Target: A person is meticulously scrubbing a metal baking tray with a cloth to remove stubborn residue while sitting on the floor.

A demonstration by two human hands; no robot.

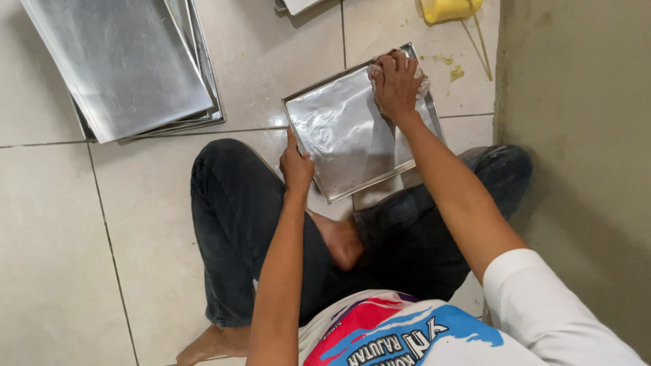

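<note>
Pale tiled floor (61,257): a stack of large rectangular steel trays (129,64) is laid flat at upper left, well apart from the work. A smaller shiny rectangular metal tray (346,135) is propped just past the knees and looks smeared, so wiping is judged part-done. Its near-left rim is gripped by the left hand (296,166). A crumpled pale cloth (420,85) is pressed on the far corner under the closed right hand (395,81). Yellow residue (456,71) is left on the floor beyond

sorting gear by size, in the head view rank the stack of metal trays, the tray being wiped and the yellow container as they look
1. stack of metal trays, cut off by the frame edge
2. tray being wiped
3. yellow container, only partly in view, so its true size is unsure
</note>
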